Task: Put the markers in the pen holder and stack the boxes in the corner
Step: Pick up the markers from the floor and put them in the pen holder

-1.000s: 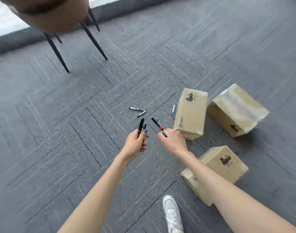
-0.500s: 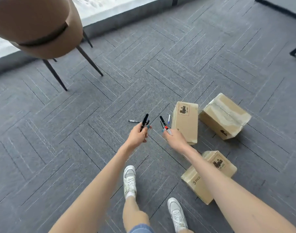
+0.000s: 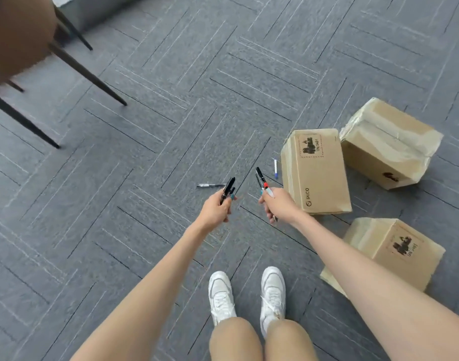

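Observation:
My left hand (image 3: 215,210) grips two black markers (image 3: 228,188) that point up and away. My right hand (image 3: 278,204) grips a bunch of markers (image 3: 261,178), one black with a red band. On the grey carpet beyond my hands lie a black pen (image 3: 210,185) and a white marker with a blue cap (image 3: 276,168). Three cardboard boxes sit to the right: an upright one (image 3: 315,173), a taped, tilted one (image 3: 387,142) behind it, and one (image 3: 395,251) by my right forearm. No pen holder is in view.
A brown chair (image 3: 17,35) with dark thin legs (image 3: 87,74) stands at the upper left. My two white shoes (image 3: 246,295) stand on the carpet below my hands. Grey patterned carpet tiles (image 3: 223,87) cover the floor all around.
The view has tipped down and pulled back, so my legs and both shoes now show. Both hands keep their markers. One of the two pens seen on the floor a second ago is gone.

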Available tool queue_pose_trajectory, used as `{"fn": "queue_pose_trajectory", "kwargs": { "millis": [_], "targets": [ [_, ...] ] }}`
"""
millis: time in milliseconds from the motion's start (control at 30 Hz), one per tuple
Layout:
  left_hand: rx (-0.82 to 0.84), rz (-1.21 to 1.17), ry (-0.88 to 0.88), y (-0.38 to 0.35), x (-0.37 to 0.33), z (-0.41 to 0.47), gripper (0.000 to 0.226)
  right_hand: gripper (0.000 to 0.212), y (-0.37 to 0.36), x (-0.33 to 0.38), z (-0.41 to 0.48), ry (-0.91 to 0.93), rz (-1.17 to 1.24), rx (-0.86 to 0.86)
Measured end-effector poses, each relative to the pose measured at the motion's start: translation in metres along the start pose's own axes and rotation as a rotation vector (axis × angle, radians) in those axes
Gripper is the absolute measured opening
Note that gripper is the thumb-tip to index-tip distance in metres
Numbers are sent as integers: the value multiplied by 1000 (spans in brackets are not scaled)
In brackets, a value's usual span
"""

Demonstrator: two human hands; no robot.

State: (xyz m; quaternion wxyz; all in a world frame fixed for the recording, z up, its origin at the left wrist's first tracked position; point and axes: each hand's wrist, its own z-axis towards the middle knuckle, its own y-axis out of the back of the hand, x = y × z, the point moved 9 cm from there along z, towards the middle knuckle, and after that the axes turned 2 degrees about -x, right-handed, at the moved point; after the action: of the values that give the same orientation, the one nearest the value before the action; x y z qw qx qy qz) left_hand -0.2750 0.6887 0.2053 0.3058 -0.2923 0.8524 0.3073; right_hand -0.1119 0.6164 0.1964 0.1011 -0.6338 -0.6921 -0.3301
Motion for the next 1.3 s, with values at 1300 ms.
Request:
{"fn": "queue_pose_trajectory", "kwargs": {
  "millis": [1300],
  "targets": [
    [-437, 685, -392, -25, 222, 318, 30, 33, 2, -121, 382, 208, -625, -784]
  ]
}}
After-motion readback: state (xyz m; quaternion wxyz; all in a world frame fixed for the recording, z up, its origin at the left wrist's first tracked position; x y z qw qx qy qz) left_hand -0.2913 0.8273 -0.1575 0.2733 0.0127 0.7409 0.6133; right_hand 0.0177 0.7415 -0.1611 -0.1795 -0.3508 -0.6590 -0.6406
